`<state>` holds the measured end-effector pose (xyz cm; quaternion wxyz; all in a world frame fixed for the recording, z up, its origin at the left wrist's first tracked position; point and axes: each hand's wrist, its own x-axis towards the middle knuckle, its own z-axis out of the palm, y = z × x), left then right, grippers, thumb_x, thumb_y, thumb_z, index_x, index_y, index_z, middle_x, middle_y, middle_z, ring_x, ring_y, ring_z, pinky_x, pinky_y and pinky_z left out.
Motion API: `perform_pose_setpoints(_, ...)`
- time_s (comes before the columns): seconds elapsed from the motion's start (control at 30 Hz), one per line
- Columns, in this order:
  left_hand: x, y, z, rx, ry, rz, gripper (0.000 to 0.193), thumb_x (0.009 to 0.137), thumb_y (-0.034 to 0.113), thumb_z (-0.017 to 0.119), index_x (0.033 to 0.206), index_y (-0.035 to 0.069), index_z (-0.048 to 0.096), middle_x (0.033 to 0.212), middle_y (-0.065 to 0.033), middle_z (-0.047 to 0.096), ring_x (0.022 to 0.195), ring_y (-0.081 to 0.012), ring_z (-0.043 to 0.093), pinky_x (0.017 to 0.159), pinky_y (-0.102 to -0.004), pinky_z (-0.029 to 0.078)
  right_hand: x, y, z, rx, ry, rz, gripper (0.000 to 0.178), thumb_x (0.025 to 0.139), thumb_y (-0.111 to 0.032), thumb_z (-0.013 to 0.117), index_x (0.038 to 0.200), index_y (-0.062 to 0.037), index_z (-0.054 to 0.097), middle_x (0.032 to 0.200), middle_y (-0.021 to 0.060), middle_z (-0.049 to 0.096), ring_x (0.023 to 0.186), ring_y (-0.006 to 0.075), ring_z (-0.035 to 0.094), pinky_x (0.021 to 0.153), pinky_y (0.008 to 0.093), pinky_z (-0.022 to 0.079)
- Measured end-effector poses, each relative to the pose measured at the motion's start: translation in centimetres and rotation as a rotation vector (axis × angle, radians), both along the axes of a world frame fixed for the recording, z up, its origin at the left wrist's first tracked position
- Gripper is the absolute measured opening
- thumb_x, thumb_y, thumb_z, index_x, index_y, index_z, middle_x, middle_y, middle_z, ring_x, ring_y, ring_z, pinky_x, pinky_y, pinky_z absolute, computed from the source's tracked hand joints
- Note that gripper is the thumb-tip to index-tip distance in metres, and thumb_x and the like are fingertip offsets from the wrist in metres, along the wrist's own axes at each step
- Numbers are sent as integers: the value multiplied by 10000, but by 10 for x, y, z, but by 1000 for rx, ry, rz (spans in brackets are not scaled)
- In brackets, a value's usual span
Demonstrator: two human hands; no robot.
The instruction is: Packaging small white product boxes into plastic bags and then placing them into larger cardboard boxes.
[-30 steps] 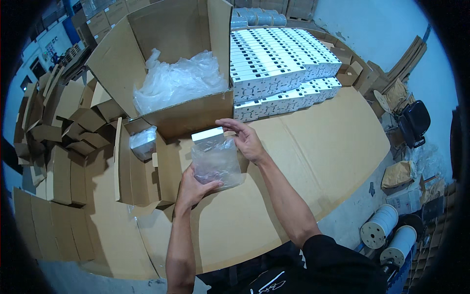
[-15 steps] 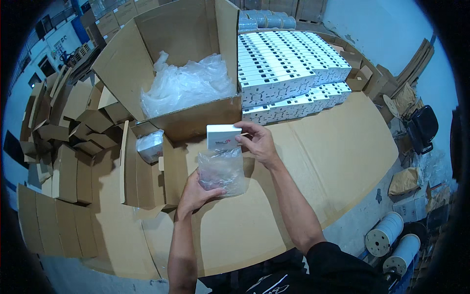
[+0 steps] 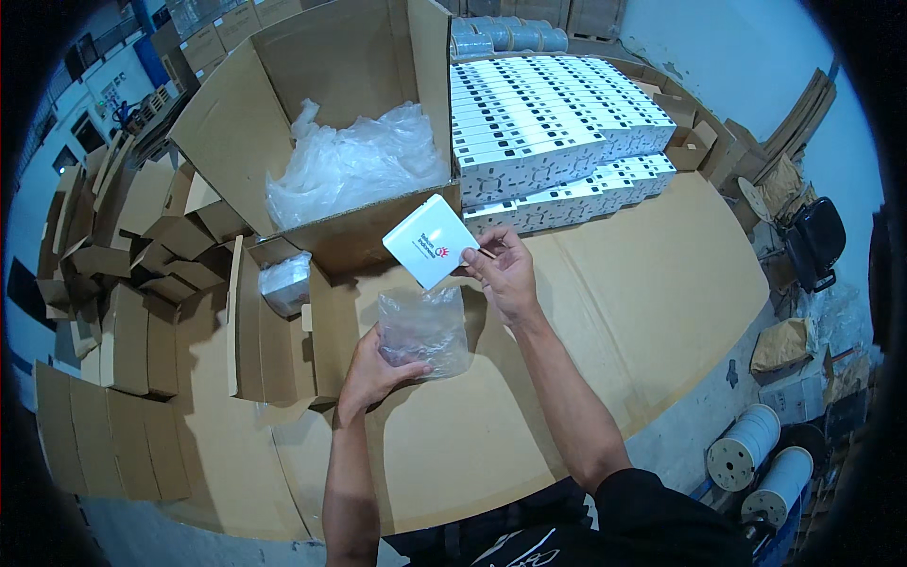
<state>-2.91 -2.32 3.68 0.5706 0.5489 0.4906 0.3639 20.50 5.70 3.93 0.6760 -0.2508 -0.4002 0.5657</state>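
Observation:
Pinched by one corner in my right hand (image 3: pixel 505 274) is a flat white square box (image 3: pixel 431 241) with a small red mark, tilted like a diamond. Just below it, my left hand (image 3: pixel 374 371) grips a clear plastic bag (image 3: pixel 423 331), which looks flat and see-through. The box is apart from the bag. Left of my left hand stands a narrow open cardboard box (image 3: pixel 331 331); a plastic-wrapped white item (image 3: pixel 285 282) lies at its far end.
A large open carton (image 3: pixel 368 227) full of crumpled clear plastic (image 3: pixel 364 156) stands behind my hands. Stacked white boxes (image 3: pixel 557 142) fill the back right of the cardboard-covered table (image 3: pixel 652 274). Opened cardboard boxes (image 3: pixel 142 331) crowd the left; cable spools (image 3: pixel 746 444) stand at the lower right.
The white box has come up out of the plastic bag and turned, its printed face now showing fully. The bag has flattened in my left hand, which has hardly moved.

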Motion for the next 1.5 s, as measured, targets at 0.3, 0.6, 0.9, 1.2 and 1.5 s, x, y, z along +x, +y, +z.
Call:
perform_pose_setpoints(0.3,-3,4,0,128,40,51,671,689,66,923,1263,-16,584,1121,-93,709,1006,-172,674,906,-338,556,4,3,-11,-6,-230,57,219,920,-26,734,1046,-47,557,1009,75,670,954,135,655,864,285,548)
perform_pose_setpoints(0.6,-4,6,-10,139,48,34,743,680,53,920,1319,4,544,1186,-77,662,1060,-171,642,941,-333,542,2,0,-5,-11,-283,153,209,929,-16,705,1062,-39,546,1002,31,627,958,104,604,852,269,511)
perform_pose_setpoints(0.9,7,2,7,67,-33,73,562,741,96,891,1214,3,602,1077,-68,702,981,-136,660,876,-328,552,-1,-3,-2,0,-391,227,212,924,-14,699,1060,-48,539,975,-2,567,923,94,577,817,265,496)
perform_pose_setpoints(1.2,26,12,-21,142,-98,395,249,983,201,704,1139,13,657,1061,-60,704,950,-118,637,880,-301,504,-9,-6,-11,-80,-405,205,236,947,-101,715,1138,-27,599,1024,33,658,942,110,623,819,274,519)
perform_pose_setpoints(1.5,21,18,-22,195,-159,420,281,981,192,708,1175,6,626,1072,-64,699,987,-129,640,899,-310,506,-30,-20,-15,-267,-475,246,215,990,-184,690,1088,7,682,973,47,720,866,80,638,754,256,528)
